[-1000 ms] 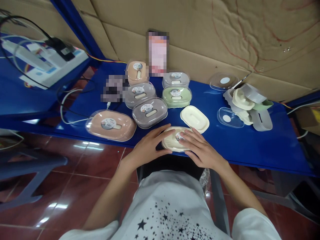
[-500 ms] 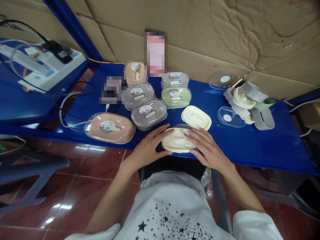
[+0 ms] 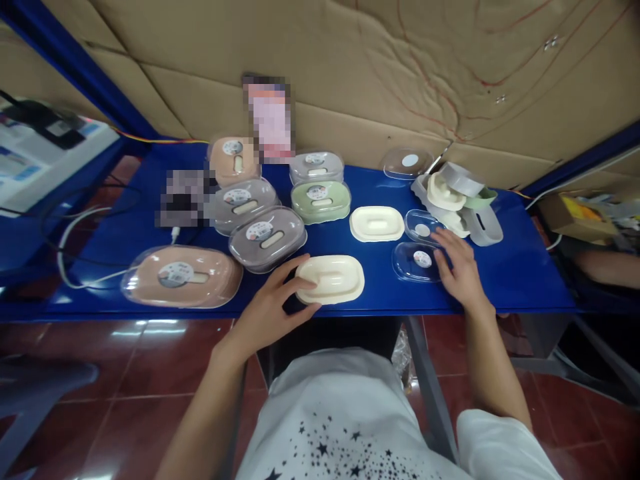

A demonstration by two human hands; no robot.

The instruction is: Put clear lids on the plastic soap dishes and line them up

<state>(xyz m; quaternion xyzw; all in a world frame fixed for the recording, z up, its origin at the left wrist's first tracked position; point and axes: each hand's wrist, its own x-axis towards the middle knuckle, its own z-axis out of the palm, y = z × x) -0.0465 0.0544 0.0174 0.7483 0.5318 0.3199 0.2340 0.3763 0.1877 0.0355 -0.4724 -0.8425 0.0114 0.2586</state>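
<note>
At the table's front edge lies a cream oval plastic dish (image 3: pixel 337 277) with a raised ridge in its middle. My left hand (image 3: pixel 275 300) grips its left end, thumb at the front and fingers on the rim and inside. To the right, my right hand (image 3: pixel 461 270) has its fingers apart. Its thumb is at the right end of a clear lid with a round printed sticker (image 3: pixel 413 263). The fingertips reach the edge of a second clear lid (image 3: pixel 420 223) with a white round label. A second cream oval piece (image 3: pixel 376 223) lies behind the dish.
Lidded oval boxes in pink (image 3: pixel 185 277), grey (image 3: pixel 267 239) and green (image 3: pixel 321 202) stand at the left and middle. Loose parts (image 3: pixel 455 193) are piled at the right, beside another clear lid (image 3: pixel 407 163). A blurred phone-like screen (image 3: pixel 270 120) leans on the cardboard; cables (image 3: pixel 83 287) lie left.
The clear lid with the printed sticker has come off the cream dish and now lies to its right. My right hand moved right with it; my left hand stays at the dish. The view shifted right.
</note>
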